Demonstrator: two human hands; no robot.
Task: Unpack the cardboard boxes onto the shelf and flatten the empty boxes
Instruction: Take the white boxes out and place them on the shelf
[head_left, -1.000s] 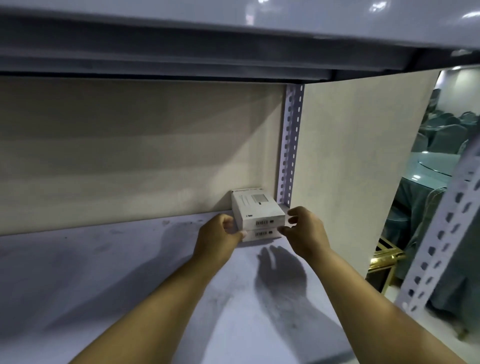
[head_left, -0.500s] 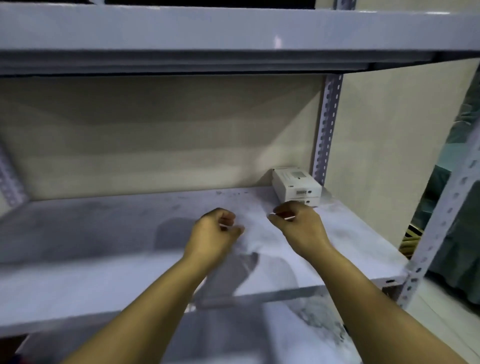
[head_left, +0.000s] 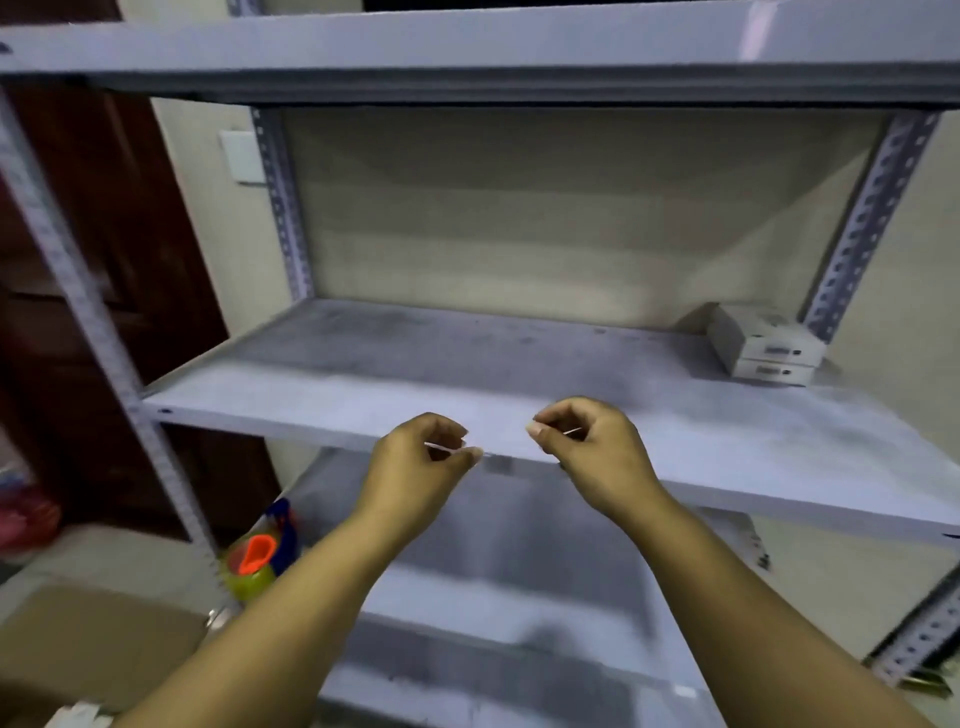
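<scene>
In the head view, both hands have drawn back from the two stacked white boxes (head_left: 763, 348), which a second ago they were pressing into the corner; that pair now looks placed. The stack sits at the right of the frame, at the back right of the middle shelf (head_left: 363, 384), beside the upright post (head_left: 862, 223). Its long axis runs back toward the wall, labelled ends facing the front edge. The left hand (head_left: 415, 467) and right hand (head_left: 592, 447) hover at centre frame before the shelf edge, fingers loosely curled, grasping nothing. A cardboard box (head_left: 98, 639) waits at lower left.
</scene>
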